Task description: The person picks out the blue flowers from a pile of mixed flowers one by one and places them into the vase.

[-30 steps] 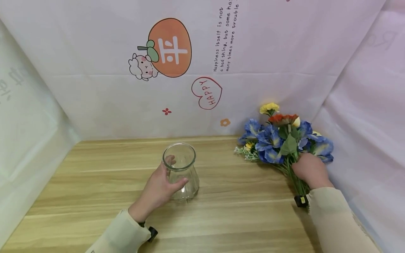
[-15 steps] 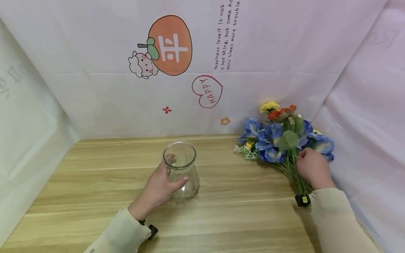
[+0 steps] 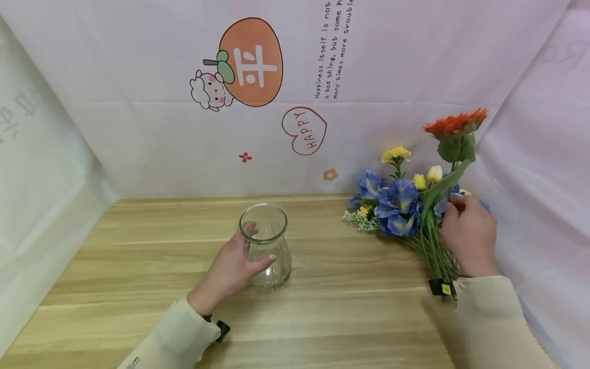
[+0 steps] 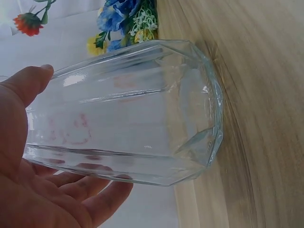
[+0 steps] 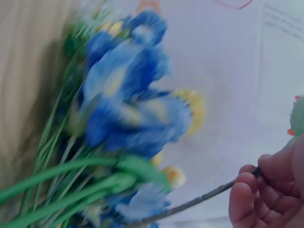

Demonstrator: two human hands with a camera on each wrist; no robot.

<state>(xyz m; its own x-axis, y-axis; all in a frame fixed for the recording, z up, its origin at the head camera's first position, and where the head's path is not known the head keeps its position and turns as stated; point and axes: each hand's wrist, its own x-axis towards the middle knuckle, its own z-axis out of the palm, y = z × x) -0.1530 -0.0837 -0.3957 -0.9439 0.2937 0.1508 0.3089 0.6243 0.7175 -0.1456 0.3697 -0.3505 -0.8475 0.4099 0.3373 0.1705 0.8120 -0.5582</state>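
Head view: the left hand is partly closed round a clear glass vase, thumb on the near side, fingers round the far side. The vase stands upright on the wooden counter, its mouth above the thumb. The left wrist view confirms thumb and fingers on opposite sides of the glass, with the base beyond the fingertips.

The right hand is closed in a pinch. Thumb and fingers hold the thin dark stem of a red flower; its bloom is raised above and beyond the hand, with green leaves between. The lower end of the stem is hidden among other flowers in the right wrist view.

Blue flowers lie just left of the right hand, their green stems running back toward the cuff. A yellow flower and a cream bud are noted beyond them. Behind both hands is a white cloth, printed with an orange fruit and a heart reading "HAPPY".
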